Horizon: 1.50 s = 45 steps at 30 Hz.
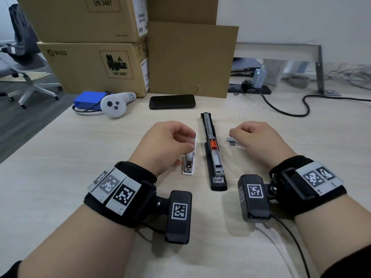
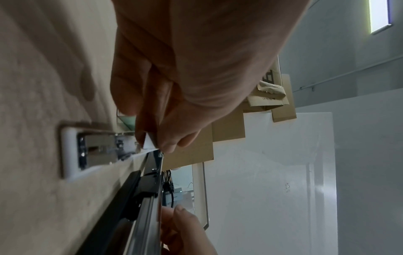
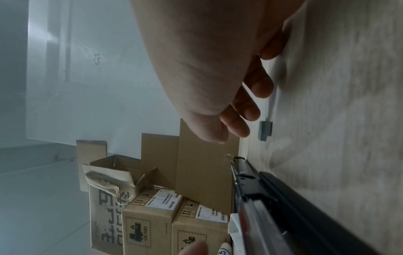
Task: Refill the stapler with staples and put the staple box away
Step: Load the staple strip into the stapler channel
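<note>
Under my left hand [image 1: 168, 143] lies a small stapler [image 1: 189, 161] of glossy white plastic with a shiny chromed metal insert. Just right of it, the long stapler [image 1: 213, 155] has a matt black body, a bright steel rail and an orange plastic pusher. By my right hand [image 1: 259, 141], dull grey metal staples [image 1: 231, 141] rest on the table [image 1: 80, 157], pale matt wood grain.
</note>
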### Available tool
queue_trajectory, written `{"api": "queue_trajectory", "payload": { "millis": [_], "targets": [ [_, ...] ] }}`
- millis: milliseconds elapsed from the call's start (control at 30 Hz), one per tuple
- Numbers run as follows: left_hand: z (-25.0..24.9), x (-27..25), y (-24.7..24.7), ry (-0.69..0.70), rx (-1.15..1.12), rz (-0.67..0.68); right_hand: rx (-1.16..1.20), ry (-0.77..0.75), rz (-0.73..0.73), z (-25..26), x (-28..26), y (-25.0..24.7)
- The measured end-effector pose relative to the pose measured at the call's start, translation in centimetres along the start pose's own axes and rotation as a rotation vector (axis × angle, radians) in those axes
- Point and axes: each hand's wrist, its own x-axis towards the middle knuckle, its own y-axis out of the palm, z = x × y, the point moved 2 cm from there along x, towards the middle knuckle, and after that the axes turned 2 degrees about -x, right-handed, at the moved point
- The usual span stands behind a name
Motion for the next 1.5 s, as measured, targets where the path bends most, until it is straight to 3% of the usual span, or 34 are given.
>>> {"api": "queue_trajectory", "payload": {
  "millis": [967,1500],
  "targets": [
    [0.34,-0.01,0.52,-0.063,-0.026,0.002,0.024,0.016,0.013,-0.25,0.09,0.16],
    [0.61,-0.02,0.50,-0.025,0.023,0.008,0.024,0.036,0.021,-0.39,0.21,0.21]
  ]
}}
